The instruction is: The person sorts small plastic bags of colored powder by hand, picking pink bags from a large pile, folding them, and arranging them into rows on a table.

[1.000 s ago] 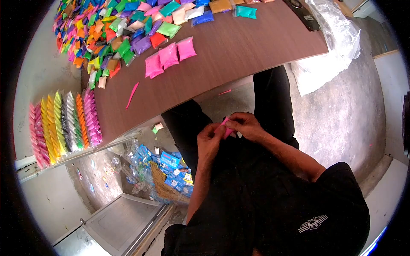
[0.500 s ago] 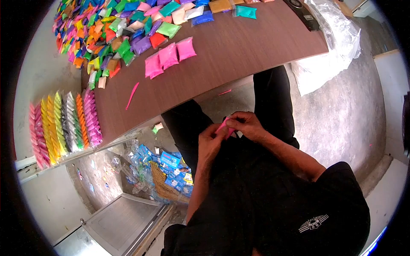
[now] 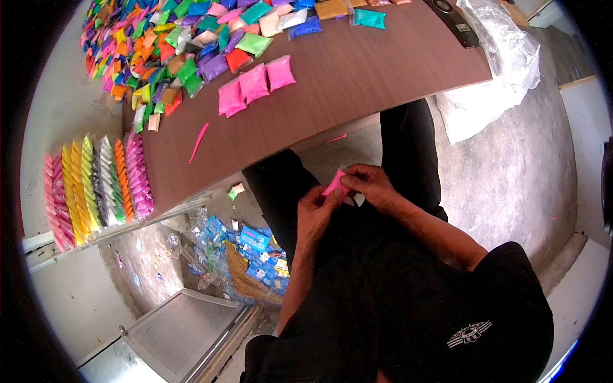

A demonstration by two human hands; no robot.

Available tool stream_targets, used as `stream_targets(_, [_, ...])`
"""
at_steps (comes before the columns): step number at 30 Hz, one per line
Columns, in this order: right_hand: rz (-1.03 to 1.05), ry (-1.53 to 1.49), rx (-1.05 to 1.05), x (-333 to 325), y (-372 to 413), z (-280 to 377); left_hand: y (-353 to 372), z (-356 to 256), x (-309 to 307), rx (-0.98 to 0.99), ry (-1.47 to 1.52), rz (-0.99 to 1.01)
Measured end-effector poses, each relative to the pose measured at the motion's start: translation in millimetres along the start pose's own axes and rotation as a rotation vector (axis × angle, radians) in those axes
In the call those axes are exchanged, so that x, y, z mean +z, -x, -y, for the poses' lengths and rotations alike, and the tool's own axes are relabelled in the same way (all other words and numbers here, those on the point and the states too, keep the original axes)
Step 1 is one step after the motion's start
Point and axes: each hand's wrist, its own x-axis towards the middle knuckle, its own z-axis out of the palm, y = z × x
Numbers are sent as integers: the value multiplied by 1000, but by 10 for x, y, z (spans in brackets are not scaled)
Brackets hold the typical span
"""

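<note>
Together, both hands' fingers [image 3: 348,184] pinched on pink packet [image 3: 334,184].

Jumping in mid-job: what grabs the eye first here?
The heap of bright many-coloured packets at the far left of the brown table stands out first, with three pink packets set apart nearer its edge. In front of the table, the left hand and right hand hold a small pink packet between them.

A black short-sleeved shirt [image 3: 383,306] carries a white winged emblem [image 3: 468,334]. Beyond the fingers [image 3: 357,175], black trousers [image 3: 408,140] cover both legs.
</note>
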Motion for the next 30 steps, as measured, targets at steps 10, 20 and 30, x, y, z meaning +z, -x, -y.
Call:
stream_targets(10, [25, 69, 42, -4, -39, -53, 41, -8, 5, 21, -14, -32])
stream_targets(20, [-39, 26, 87, 19, 9, 56, 4, -1, 18, -42, -5, 12])
stream_targets(30, [-53, 61, 39, 1, -7, 30, 30, -55, 86, 26, -11, -16])
